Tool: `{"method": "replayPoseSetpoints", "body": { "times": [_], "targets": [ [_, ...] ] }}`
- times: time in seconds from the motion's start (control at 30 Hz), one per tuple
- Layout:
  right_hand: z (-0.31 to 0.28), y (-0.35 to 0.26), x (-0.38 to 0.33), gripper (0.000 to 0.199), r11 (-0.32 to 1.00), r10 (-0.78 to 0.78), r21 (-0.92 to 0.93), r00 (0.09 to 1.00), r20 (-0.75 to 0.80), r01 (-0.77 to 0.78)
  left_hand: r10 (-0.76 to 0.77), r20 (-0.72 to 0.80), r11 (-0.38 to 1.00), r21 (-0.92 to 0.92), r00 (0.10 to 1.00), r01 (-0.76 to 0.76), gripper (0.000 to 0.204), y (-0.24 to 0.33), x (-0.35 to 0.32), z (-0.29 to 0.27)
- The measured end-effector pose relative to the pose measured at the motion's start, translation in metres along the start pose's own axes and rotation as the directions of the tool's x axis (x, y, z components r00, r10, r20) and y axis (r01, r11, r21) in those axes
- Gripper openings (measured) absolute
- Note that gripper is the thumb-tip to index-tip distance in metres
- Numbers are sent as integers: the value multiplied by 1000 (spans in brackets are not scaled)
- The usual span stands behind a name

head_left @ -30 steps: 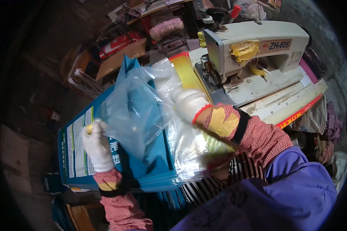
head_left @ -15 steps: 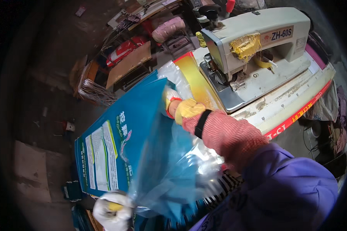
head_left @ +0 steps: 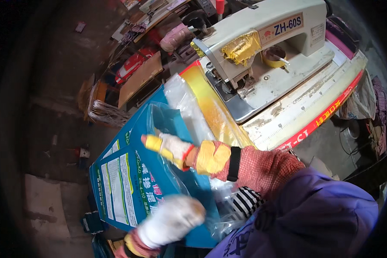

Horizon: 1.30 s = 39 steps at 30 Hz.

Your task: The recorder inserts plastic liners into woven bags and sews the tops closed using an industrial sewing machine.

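Observation:
Over a stack of flat blue printed bags (head_left: 137,185), my right hand (head_left: 172,148) reaches in from the right, in a white glove with yellow-wrapped fingers. Its fingers stretch leftward across a clear plastic film (head_left: 165,116) at the top bag; no firm grip on the film shows. Nearer to me, my left hand (head_left: 172,221) hovers over the lower part of the bags in a white glove. Motion smears it, so its fingers cannot be read. More clear plastic (head_left: 193,109) lies along the far right side of the bags.
A white sewing machine (head_left: 262,38) stands on a worn table (head_left: 305,116) at the right, a yellow tape roll (head_left: 273,58) under its arm. Yellow sheeting (head_left: 213,105) lies between it and the bags. White strands (head_left: 107,109) and a wooden board (head_left: 139,79) are at the far left.
The raised blue bag edge has come down. My right hand has moved left and nearer over the bags. My left hand has swung right and in over them. The view has shifted slightly.

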State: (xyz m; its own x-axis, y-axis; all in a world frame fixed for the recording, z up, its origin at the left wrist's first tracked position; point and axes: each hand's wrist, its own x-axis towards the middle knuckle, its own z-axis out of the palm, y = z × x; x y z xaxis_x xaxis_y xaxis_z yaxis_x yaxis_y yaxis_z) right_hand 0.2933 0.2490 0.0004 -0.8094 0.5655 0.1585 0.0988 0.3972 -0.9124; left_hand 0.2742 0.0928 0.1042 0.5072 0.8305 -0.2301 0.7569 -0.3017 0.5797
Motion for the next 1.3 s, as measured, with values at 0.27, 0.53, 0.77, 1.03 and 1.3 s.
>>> {"method": "replayPoseSetpoints", "body": {
  "times": [0.27, 0.53, 0.77, 1.03, 1.3],
  "targets": [
    [15, -24, -16, 64, 998, -64, 22, 998, 25, 64, 158, -575, 300, 802, 803, 516, 37, -59, 110, -97],
    [20, 8, -40, 87, 947, -138, 313, 969, 205, 69, -67, -371, 333, 867, 926, 371, 16, -77, 60, -81],
    [55, 37, -9, 35, 880, -56, -458, 985, 165, 127, -211, -481, -81, 876, 851, 476, 16, -95, 88, -121],
    [115, 20, -124, 16, -339, 845, -908, 344, -408, -246, 171, -324, -502, 784, 930, 365, 17, -56, 182, -197],
    [35, 76, -202, 15, -652, 613, -466, -55, -788, -599, -60, -643, -60, 766, 763, 640, 21, -48, 222, -179]
  ]
}}
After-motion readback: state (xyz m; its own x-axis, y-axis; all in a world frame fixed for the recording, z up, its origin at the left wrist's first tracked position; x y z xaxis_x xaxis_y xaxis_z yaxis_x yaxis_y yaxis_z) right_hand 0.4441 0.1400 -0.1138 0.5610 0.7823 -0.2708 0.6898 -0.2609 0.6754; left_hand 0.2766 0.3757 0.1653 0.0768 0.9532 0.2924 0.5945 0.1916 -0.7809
